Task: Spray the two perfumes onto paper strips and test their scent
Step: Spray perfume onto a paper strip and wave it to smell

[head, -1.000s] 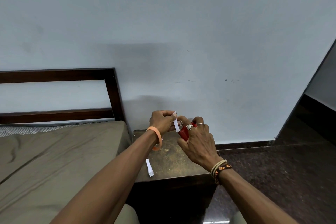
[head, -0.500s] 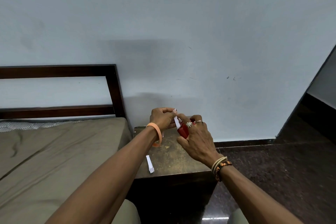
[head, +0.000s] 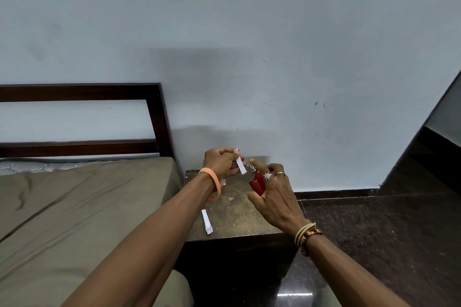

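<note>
My left hand [head: 222, 163] pinches a white paper strip [head: 240, 165] that hangs down above the small dark bedside table [head: 232, 217]. My right hand [head: 273, 197] grips a red perfume bottle [head: 257, 183], with the index finger resting on its silver sprayer top. The nozzle sits just right of the strip, close to it. Another folded white paper strip [head: 207, 221] lies on the table near its front left edge. A second perfume is not visible; part of the table behind my hands is hidden.
A bed with an olive sheet [head: 74, 207] and a dark wooden headboard [head: 154, 117] stands directly left of the table. A pale wall [head: 274, 57] rises behind. Dark polished floor [head: 386, 244] lies to the right.
My hands have drawn slightly apart, so the red bottle now sits a little right of the strip. The head view has tilted up slightly.
</note>
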The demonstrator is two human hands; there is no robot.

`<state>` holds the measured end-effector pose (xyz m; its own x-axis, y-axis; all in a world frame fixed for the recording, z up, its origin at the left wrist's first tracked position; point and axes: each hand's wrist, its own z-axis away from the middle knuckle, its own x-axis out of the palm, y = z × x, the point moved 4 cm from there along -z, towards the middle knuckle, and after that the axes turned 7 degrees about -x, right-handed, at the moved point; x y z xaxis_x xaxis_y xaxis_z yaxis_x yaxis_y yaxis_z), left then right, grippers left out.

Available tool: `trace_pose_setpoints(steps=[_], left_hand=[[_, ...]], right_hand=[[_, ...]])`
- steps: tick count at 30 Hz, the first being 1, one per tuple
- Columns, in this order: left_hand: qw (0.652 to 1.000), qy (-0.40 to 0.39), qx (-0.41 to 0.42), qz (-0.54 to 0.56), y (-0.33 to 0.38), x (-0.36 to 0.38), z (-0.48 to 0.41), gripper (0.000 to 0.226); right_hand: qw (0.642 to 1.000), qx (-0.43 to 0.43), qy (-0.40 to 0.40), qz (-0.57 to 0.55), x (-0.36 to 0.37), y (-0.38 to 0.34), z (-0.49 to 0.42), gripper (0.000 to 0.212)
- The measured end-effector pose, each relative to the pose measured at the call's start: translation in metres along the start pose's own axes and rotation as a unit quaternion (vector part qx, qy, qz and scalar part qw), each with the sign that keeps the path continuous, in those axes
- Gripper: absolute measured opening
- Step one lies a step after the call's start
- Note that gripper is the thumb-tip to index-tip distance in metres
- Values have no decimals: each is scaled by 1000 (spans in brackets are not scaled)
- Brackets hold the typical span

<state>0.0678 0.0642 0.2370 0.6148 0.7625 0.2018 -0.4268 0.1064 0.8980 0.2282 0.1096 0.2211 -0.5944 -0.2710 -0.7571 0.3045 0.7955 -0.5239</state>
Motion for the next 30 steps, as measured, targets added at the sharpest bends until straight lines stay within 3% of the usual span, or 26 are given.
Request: trace_pose_setpoints(steps=[4, 7, 9, 11, 16, 21, 30], left_hand=[[1000, -20, -6, -24, -7, 1, -3, 13], [997, -48, -20, -63, -16, 3, -3, 18], [993, -72, -35, -89, -25, 6, -3, 20], [989, -90, -46, -110, -35, 9, -5, 21], [982, -123, -82, -114, -65, 19, -18, 11], [980, -117, -103, -126, -101, 28, -48, 9], [976, -97, -97, -170, -166, 63, -112, 9]], right_hand=[[988, 76, 49, -122, 0, 13, -8, 102], [980, 125, 54, -144, 2, 21, -12, 72], [982, 113, 25, -147, 6, 25, -10, 45], [982, 99, 3, -158, 13, 33, -6, 34], [986, 112, -46, -117, 34, 63, 8, 52], [977, 138, -55, -152, 57, 101, 17, 34], [949, 275, -29, -149, 71, 178, 10, 41]])
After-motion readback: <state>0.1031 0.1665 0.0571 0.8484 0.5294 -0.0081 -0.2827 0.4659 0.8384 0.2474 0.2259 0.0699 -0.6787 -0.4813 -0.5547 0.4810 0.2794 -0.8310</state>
